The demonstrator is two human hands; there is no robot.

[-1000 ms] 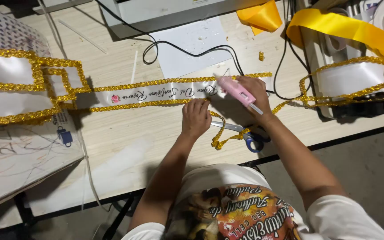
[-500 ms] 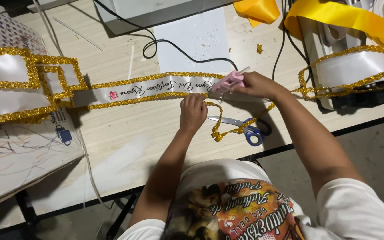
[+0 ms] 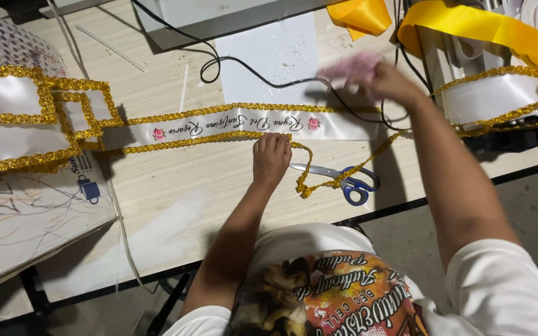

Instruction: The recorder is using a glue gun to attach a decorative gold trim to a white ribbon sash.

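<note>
A white satin sash [image 3: 231, 124] with printed script, pink flowers and gold glitter trim lies across the wooden table [image 3: 175, 193]. My left hand [image 3: 271, 158] presses the gold trim [image 3: 207, 140] down along the sash's near edge, fingers curled on it. A loose end of the trim [image 3: 344, 177] curls off to the right. My right hand [image 3: 388, 81] is raised over the far side of the sash and grips a pink glue gun [image 3: 351, 67], which is blurred by motion. Its black cord [image 3: 250, 68] runs across the table.
Blue-handled scissors [image 3: 344, 180] lie by the loose trim, just right of my left hand. More gold-trimmed white sashes [image 3: 14, 118] are piled at left, another [image 3: 499, 96] at right. Yellow ribbon [image 3: 487, 28] sits at back right. A white paper sheet [image 3: 275, 56] lies behind the sash.
My right hand has lifted the pink glue gun off the sash and swung it away toward the back right. My left hand stays pressed on the gold trim.
</note>
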